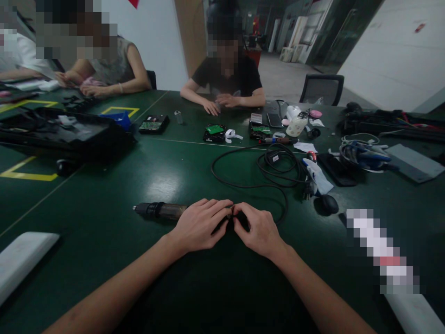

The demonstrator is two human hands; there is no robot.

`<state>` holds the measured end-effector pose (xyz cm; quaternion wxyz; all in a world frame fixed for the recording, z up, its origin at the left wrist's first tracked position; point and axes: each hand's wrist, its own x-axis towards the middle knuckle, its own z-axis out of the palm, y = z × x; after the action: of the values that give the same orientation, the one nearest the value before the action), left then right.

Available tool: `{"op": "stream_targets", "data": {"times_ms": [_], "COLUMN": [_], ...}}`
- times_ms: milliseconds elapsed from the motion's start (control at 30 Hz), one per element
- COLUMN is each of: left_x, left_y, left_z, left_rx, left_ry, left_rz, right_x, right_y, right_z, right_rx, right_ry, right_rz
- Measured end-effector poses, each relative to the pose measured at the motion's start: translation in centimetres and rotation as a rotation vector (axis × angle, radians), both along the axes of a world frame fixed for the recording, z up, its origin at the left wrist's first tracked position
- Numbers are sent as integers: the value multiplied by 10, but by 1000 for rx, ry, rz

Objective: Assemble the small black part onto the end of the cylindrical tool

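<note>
An electric screwdriver [170, 211] lies on the green table with its bit pointing left. Its front has a black collar, and the body behind is brownish. My left hand [205, 222] is closed over the rear of it, hiding that end. Right beside it, my right hand [259, 227] pinches with thumb and forefinger at the screwdriver's tail end, where a small dark part shows between my fingertips. A black cable [285, 204] curves from the coil down behind my right hand. Whether that cable is joined to the screwdriver is hidden by my fingers.
Beyond my hands, a cable coil [278, 167] lies near a blue-white packet [318, 176] and a black phone-like slab [336, 169]. Circuit-board units [213, 132] stand farther back. A large black housing [62, 134] is at left; white bars [28, 255] flank me. Two people sit opposite.
</note>
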<state>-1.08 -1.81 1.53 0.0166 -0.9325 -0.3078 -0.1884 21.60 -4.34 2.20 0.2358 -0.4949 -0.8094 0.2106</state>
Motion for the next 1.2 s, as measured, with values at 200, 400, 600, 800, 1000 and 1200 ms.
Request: {"op": "stream_targets", "data": {"times_ms": [200,400,600,800,1000,1200], "left_x": [1,1,2,2,3,3], "left_y": [0,-2,-1,-2,-2,-2], "left_z": [-3,-2,-4,-4,-3,-4], "left_rx": [62,36,54,40,44,57], "left_ry": [-14,-6,-2,-12,-19,11], "left_rz": [61,2,53,19,43,54], "right_x": [0,0,0,0,1,1], "right_y": [0,0,0,0,1,1], "right_z": [0,0,-1,-1,0,0], "right_rx": [4,-1,-5,-7,-11,-19], "right_ry": [0,-4,7,13,15,18], "right_rz": [5,2,3,-1,1,13]}}
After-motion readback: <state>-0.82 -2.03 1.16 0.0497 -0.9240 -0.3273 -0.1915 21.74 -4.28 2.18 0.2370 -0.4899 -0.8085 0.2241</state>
